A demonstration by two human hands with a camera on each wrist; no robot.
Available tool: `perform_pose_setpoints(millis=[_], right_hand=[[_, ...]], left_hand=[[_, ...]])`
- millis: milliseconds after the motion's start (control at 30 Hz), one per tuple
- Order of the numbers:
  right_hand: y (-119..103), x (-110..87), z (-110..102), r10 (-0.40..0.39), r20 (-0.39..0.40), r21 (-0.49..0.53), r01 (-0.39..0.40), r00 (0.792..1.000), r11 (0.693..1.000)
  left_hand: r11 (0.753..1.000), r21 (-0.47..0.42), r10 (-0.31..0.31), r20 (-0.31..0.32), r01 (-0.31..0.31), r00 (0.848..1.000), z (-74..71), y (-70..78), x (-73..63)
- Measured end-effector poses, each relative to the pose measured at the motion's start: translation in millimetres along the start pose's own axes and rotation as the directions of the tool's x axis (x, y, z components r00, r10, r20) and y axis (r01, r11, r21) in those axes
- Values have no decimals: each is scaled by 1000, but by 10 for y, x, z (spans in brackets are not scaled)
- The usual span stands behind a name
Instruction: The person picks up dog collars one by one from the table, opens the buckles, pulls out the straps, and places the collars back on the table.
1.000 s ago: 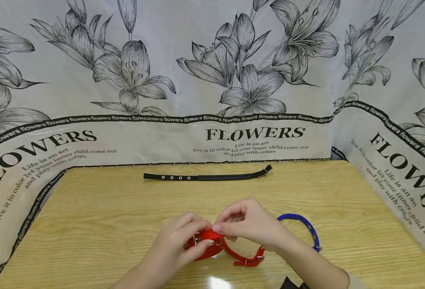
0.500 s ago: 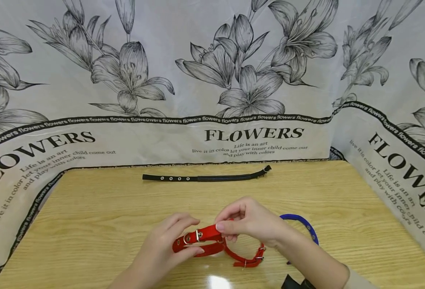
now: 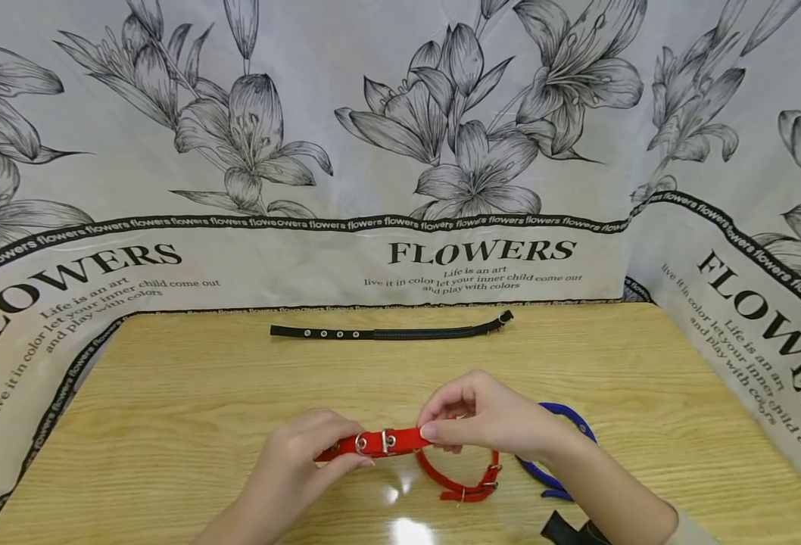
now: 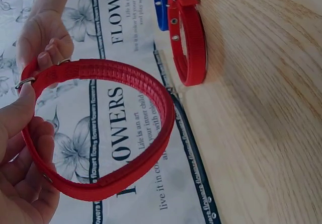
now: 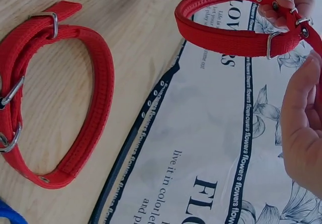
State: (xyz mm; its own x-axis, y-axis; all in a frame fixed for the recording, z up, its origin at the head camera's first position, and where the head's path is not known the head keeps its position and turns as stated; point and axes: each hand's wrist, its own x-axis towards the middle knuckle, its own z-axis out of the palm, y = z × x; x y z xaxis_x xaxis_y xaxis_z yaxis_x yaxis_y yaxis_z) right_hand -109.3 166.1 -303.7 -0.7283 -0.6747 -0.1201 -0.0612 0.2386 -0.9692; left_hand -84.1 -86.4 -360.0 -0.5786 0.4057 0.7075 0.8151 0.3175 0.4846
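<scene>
A red buckle collar [image 3: 406, 440], closed into a loop, is held up between both hands over the table. My left hand [image 3: 308, 454] pinches its band left of the D-ring and buckle, thumb below and fingers above. With thumb and fingertips, my right hand [image 3: 485, 416] grips the strap just right of the buckle. The left wrist view shows the whole loop of the held collar [image 4: 163, 103] and its padded inner side. A second red collar [image 3: 451, 487], also buckled into a loop, lies on the table below the right hand.
A blue collar [image 3: 542, 478] lies looped at the right, partly behind the right forearm. Stretched along the table's far side is a black collar [image 3: 421, 334] with metal eyelets. A black item [image 3: 560, 530] shows at the bottom edge. Flower-printed cloth [image 3: 291, 265] hangs behind the wooden table [image 3: 169, 424].
The left hand has shifted left off the buckle, and the right hand slightly right with the strap. The held collar has turned, bringing its buckle and D-ring into view.
</scene>
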Motion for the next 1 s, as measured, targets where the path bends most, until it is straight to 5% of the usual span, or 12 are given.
perform_pose_setpoints(millis=[333,500,733,1000], right_hand=[[-24,3,38,-109,-29,-98,106,994,989],[-6,-12,22,-106,-15,-57,105,994,993],[-15,-17,-8,-83,-10,-8,83,996,997],[42,34,38,-151,32,104,147,988,984]], left_hand=[[999,13,49,-13,-48,999,17,10,32],[999,22,48,-3,-48,999,8,22,35],[999,5,-40,19,40,999,51,70,78],[1000,-8,4,6,-4,1000,94,115,123]])
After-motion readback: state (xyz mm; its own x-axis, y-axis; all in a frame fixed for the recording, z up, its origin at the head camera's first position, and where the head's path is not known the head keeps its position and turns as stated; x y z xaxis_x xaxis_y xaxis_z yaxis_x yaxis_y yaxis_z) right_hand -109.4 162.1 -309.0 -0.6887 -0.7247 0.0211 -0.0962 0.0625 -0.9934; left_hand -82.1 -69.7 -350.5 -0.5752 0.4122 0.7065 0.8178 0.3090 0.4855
